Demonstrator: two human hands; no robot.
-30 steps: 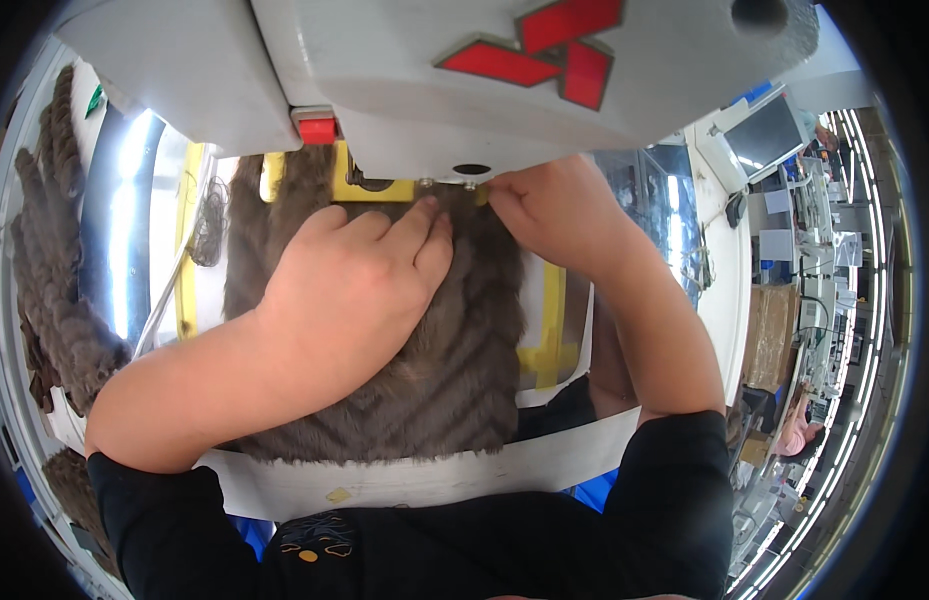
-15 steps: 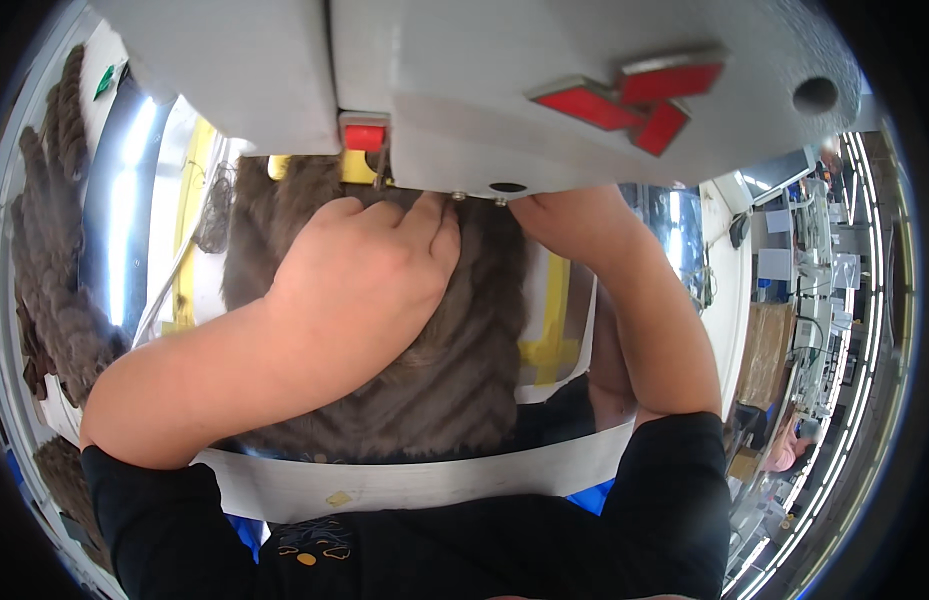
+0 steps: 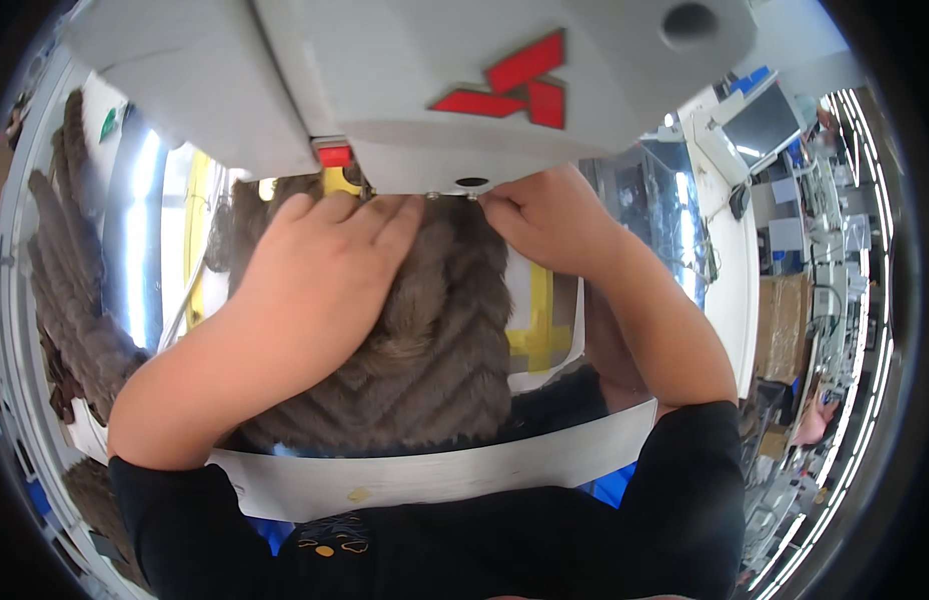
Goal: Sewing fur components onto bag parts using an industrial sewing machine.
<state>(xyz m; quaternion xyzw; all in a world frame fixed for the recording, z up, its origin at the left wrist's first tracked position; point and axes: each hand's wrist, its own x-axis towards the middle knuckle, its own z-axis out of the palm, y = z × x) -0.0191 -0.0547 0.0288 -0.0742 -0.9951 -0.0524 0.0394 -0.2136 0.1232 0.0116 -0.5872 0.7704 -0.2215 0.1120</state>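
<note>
A brown fur piece (image 3: 434, 385) with chevron-like ridges lies on the shiny work surface, its far end under the head of a grey sewing machine (image 3: 374, 90). My left hand (image 3: 329, 255) rests on its left part, fingers bent and close together, holding the fur near the machine's working point. The left fingertips are partly hidden in the pile and below the machine head. My right hand (image 3: 549, 220) is closed at the far right edge of the fur, in a pinch. The machine head stands just beyond both hands, and the stitching point is mostly hidden.
Several brown fur strips (image 3: 69, 250) lie along the left side. Yellow tape (image 3: 539, 335) marks the surface right of the fur. A pale table edge (image 3: 434, 478) runs before my body. To the right are a screen (image 3: 759, 120) and a cardboard box (image 3: 784, 330).
The view has shifted, so the machine head sits further left in it. My right hand shows more fully, and more of the fur's middle is uncovered beside my left hand.
</note>
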